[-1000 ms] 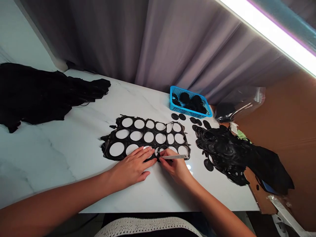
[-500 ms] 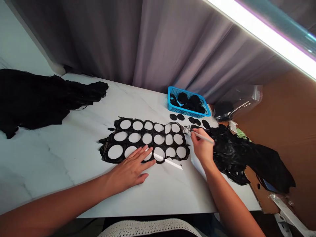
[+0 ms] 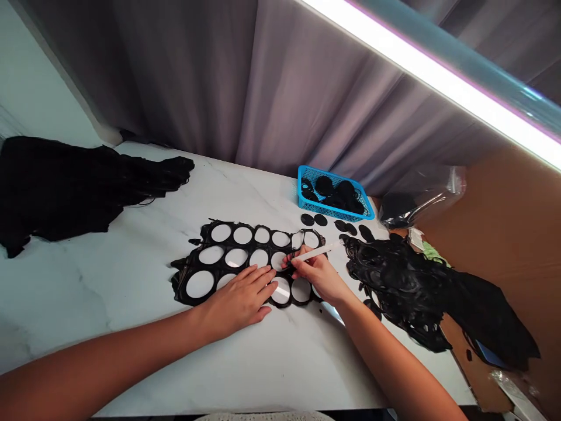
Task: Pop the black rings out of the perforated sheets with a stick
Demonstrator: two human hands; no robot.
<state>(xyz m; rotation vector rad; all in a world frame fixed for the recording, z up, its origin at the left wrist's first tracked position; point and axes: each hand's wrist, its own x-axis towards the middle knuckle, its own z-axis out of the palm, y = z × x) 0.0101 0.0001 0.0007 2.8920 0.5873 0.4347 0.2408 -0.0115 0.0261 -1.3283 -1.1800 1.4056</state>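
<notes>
A black sheet with rows of round holes (image 3: 222,270) lies on the white marbled table. My left hand (image 3: 245,295) is spread flat over its lower middle, fingers stretched out, pressing on the sheet. Over the right part of the sheet, my right hand (image 3: 318,275) pinches a slim white stick-like tool (image 3: 313,252), which slants up to the right. The fingertips of that hand are close to a hole in the middle row. Whether the tool or fingers touch the sheet there, I cannot make out.
Behind the sheet stands a blue basket (image 3: 336,214) with black round pieces in it. Several black discs (image 3: 321,220) lie before it. A heap of black scraps (image 3: 394,286) covers the right side; black cloth (image 3: 56,193) lies at far left. A lamp tube (image 3: 421,70) hangs overhead.
My right hand has moved left with the white tool, from the thin black rings by the scrap heap to above the sheet. My left hand stays on the sheet. The view has tilted slightly up.
</notes>
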